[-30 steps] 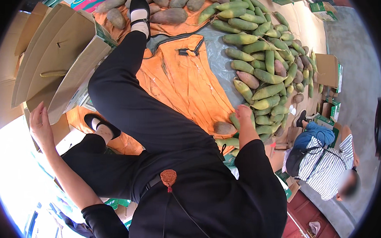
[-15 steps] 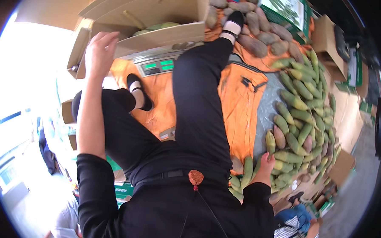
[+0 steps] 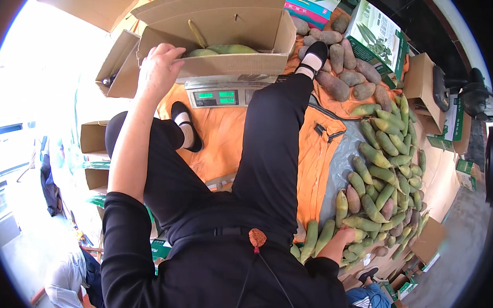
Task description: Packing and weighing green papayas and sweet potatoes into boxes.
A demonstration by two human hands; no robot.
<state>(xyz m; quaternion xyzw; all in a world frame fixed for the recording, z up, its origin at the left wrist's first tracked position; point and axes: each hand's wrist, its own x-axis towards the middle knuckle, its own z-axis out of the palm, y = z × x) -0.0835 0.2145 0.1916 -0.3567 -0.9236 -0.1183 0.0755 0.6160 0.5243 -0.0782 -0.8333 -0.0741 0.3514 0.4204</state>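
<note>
My left hand [image 3: 159, 67] is at the near left corner of an open cardboard box [image 3: 223, 65], its fingers bent over the rim. Inside the box lie a few green radishes [image 3: 232, 49]. Under it sits a digital scale [image 3: 216, 97] with lit green displays. On my right, my right hand [image 3: 340, 239] reaches into a big heap of green radishes [image 3: 386, 171]. Its fingers close around the pale end of one radish [image 3: 358, 235] at the near edge of the heap; the fingertips are partly hidden.
Thick reddish-brown roots [image 3: 337, 83] lie beyond my forward foot [image 3: 315, 55]. A green and white printed carton [image 3: 375, 41] stands behind them. An orange cloth [image 3: 220, 133] covers the ground. Another person [image 3: 369, 302] is at the lower right, and one more [image 3: 70, 278] at the lower left.
The view has shifted, so the box and scale sit farther right in it. My right hand has gone from raised fingers to closing on a radish. My left hand has settled onto the box rim.
</note>
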